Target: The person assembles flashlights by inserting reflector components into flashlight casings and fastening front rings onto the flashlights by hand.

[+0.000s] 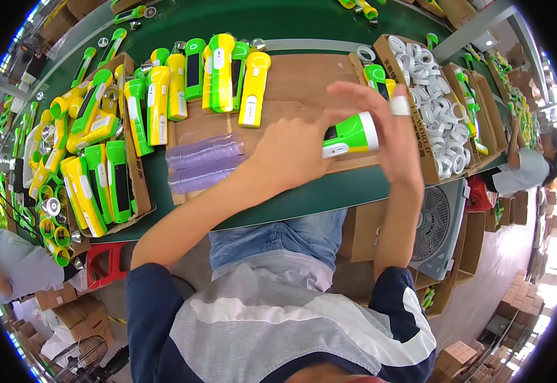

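My left hand (294, 153) is closed round the body of a green and yellow flashlight (348, 137), which lies sideways with a white ring (370, 131) at its wide head end. My right hand (387, 131) is beside that head, fingers stretched out and the palm close to the white ring; whether it touches cannot be made out. A white band (400, 105) wraps one of its digits. Left of my hands, stacked clear purplish discs (205, 163) lie in two rows on a brown cardboard sheet (304, 80). Several flashlights (221, 70) lie along the sheet's far left side.
A cardboard box of white rings (428, 102) stands at the right. At the left, a box (139, 172) holds many flashlights. The green table (291, 203) has its near edge at my lap. A grey fan (435, 223) stands below right. Other people sit at both sides.
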A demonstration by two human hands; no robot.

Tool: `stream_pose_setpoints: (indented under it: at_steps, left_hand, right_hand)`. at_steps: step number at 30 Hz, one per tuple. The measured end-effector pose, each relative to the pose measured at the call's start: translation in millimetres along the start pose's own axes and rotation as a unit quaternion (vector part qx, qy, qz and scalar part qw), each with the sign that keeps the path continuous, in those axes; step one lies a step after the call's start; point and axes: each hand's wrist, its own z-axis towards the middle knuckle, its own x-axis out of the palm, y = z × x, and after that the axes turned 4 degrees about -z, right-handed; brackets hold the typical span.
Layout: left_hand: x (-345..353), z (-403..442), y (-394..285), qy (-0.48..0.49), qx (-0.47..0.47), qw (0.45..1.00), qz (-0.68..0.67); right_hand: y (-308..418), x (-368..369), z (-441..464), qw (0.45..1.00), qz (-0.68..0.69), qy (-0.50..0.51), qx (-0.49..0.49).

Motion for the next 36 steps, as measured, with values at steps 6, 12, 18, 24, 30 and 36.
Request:
stream_pose_setpoints:
  at_steps: [6,12,18,24,30,36]
  left_hand:
    - [15.6,10.4,-7.0,0.012,0.016,0.999,0.044]
    - [-2.2,13.9,-4.4,0.105,0.0,0.993,-0.048]
    - [8.6,0.3,5.1,0.404,-0.02,0.536,-0.741]
    - [18.0,-14.4,0.2,0.328,-0.006,0.525,-0.785]
    - [8.0,-41.0,3.4,0.301,-0.095,0.636,-0.704]
    - [13.7,-50.2,-12.4,0.172,-0.094,0.826,-0.529]
  right_hand:
    - [-16.9,-19.1,15.6,0.986,-0.085,0.138,-0.037]
    - [-12.4,-18.6,6.8,0.994,0.068,0.077,-0.048]
    - [-7.3,1.7,-13.8,0.927,0.322,0.184,-0.053]
    - [-2.6,14.3,-18.1,0.953,0.278,0.118,-0.018]
    - [-4.9,11.7,-21.1,0.906,0.345,0.234,-0.081]
    - [-19.8,7.2,-17.4,0.898,0.298,0.284,-0.153]
